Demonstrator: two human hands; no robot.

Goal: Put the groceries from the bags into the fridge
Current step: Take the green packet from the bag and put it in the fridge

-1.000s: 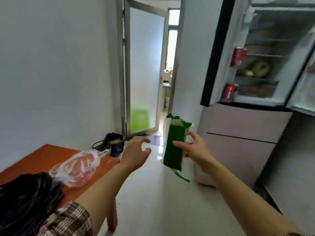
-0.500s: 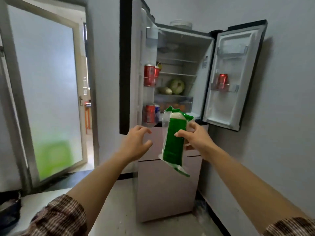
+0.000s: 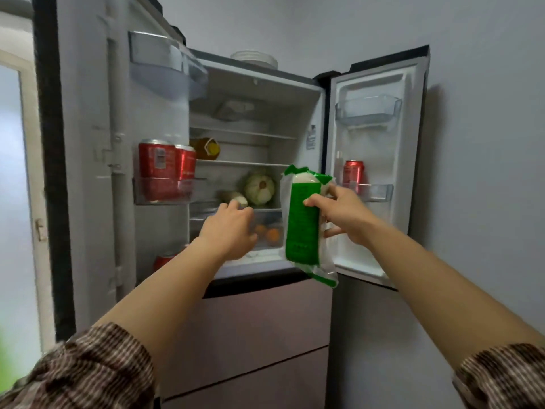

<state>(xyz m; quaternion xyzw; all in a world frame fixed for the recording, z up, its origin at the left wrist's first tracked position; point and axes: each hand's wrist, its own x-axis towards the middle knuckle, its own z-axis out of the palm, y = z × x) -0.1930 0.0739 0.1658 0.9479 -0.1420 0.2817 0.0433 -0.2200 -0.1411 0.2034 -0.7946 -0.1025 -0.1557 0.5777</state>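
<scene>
The fridge stands with both upper doors swung wide, the left door edge-on near the person and the right door folded back towards the wall, leaving the whole front of the compartment open between them. The right hand grips a green-and-white packet upright, fingers across its front and thumb behind. The packet hangs in front of the right part of the opening, its lower tail dropping past the compartment's bottom edge. The left hand holds nothing; its fingers are loosely curled in front of the clear crisper drawer, and contact with it cannot be told. Four red cans show: two in the left door's middle bin, one lower in that door and partly hidden, one in the right door's bin. Inside lie one cabbage, one pale vegetable beside it, one yellow bottle on its side a shelf above, and two oranges in the drawer. A stack of plates sits on top of the fridge.
</scene>
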